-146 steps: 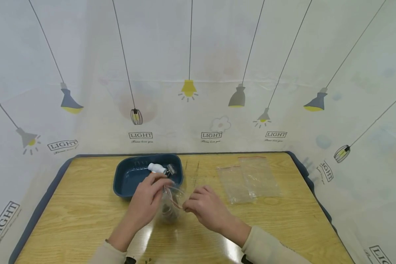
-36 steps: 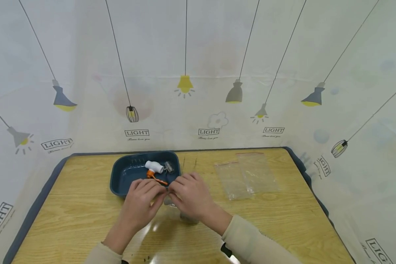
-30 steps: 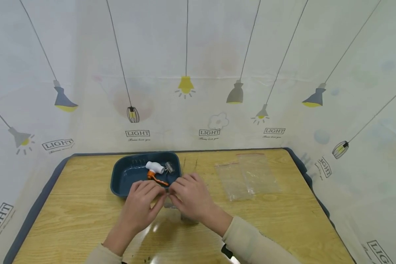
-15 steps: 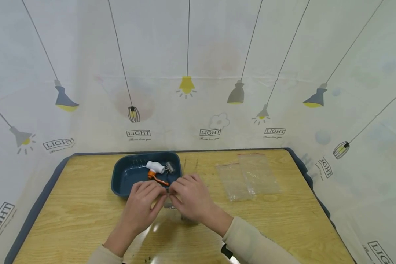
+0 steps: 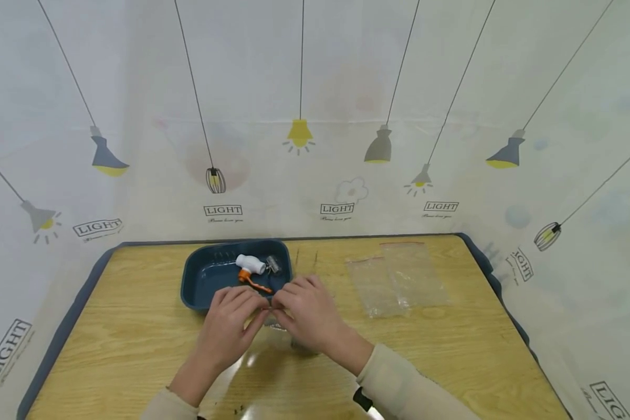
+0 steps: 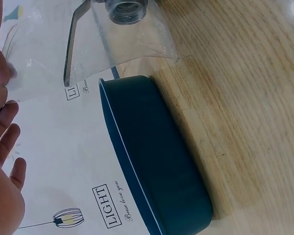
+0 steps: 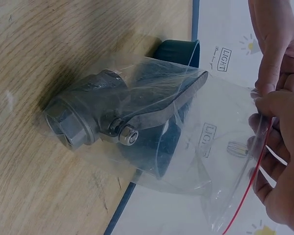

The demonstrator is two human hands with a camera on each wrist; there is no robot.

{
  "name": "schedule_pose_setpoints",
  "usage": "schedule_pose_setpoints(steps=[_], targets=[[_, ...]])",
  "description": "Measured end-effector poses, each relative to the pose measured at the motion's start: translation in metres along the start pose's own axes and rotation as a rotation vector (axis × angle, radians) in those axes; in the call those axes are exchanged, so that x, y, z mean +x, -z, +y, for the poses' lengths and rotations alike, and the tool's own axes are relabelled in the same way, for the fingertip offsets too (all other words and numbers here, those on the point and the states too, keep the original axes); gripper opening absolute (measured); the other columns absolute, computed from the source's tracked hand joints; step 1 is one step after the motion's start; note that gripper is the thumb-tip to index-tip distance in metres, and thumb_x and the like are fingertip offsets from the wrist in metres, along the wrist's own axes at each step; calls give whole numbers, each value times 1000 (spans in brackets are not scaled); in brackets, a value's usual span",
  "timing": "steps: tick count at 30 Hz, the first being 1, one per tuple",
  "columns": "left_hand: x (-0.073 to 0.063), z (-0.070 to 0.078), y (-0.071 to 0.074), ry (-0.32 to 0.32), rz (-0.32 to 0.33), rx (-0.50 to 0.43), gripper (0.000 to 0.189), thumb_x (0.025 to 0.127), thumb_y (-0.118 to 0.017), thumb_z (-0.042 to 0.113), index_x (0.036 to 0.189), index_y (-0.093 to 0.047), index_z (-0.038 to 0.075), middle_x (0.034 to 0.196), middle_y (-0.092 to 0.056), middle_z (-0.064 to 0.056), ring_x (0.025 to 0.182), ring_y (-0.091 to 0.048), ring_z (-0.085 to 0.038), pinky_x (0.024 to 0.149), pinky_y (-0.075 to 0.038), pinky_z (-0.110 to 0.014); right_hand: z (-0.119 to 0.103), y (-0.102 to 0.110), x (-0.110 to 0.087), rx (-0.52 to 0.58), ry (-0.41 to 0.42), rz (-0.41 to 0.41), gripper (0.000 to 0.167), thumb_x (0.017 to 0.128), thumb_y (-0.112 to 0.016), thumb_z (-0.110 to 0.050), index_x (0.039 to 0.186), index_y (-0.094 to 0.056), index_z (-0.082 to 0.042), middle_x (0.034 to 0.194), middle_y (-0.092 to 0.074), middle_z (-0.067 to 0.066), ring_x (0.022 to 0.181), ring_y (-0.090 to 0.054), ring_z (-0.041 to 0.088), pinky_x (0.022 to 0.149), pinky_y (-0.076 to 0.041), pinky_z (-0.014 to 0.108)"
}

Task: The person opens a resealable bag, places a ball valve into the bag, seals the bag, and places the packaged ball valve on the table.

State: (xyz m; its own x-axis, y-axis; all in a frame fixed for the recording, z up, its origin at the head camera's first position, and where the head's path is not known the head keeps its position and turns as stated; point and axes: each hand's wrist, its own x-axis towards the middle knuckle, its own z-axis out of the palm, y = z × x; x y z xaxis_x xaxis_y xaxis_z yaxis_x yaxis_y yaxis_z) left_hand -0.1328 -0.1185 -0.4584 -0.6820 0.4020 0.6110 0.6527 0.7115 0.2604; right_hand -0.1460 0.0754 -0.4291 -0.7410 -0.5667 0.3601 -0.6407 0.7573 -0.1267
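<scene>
A clear zip bag hangs with a grey metal ball valve inside it, the valve's long lever handle pointing up toward the bag's mouth. My left hand and right hand meet at the bag's top edge, thumbs and fingers pinching it beside the red seal line. In the head view the hands hide most of the bag and valve. The valve's threaded opening shows at the top of the left wrist view.
Just beyond my hands stands a dark blue tray. It holds a white valve with an orange handle and a small metal piece. Two flat clear zip bags overlap on the wooden table to the right.
Earlier my hands were apart at the bag's mouth, the right one farther right. They have since come together at its top edge. Over the last second they hold nearly the same pose.
</scene>
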Motion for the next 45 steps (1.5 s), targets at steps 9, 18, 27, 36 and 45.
schedule_pose_setpoints(steps=[9,18,27,36,45], targets=[[-2,3,0,-3,-3,10,8,92,-65,25,91,-67,17,91,-68,7,101,-61,-17,92,-40,-40,0,4,-2,35,-22,-10,9,89,-69,-35,87,-67,-26,87,-69,-14,92,-60,9,92,-46,35],[-5,3,1,33,-44,1,8,94,-64,26,92,-66,19,92,-67,9,104,-59,-16,93,-39,-41,0,4,-4,61,-34,-26,7,88,-71,-32,86,-67,-26,85,-69,-14,88,-58,8,90,-45,33],[-5,4,3,20,-39,-3,5,91,-67,24,92,-68,19,95,-69,7,103,-60,-16,94,-38,-40,-1,2,-6,56,2,29,8,88,-71,-30,84,-67,-25,83,-68,-13,85,-59,8,88,-45,31],[-7,4,4,25,-35,-3,5,93,-65,24,91,-67,19,93,-67,8,102,-60,-16,94,-39,-40,4,5,-9,78,-4,39,9,84,-74,-26,83,-66,-24,81,-67,-13,83,-59,8,87,-47,35],[-5,6,3,2,-28,-17,10,87,-73,24,94,-67,20,94,-68,8,102,-60,-15,92,-40,-41,4,4,-10,89,4,57,8,84,-73,-26,81,-65,-26,79,-67,-15,80,-56,7,84,-45,32]])
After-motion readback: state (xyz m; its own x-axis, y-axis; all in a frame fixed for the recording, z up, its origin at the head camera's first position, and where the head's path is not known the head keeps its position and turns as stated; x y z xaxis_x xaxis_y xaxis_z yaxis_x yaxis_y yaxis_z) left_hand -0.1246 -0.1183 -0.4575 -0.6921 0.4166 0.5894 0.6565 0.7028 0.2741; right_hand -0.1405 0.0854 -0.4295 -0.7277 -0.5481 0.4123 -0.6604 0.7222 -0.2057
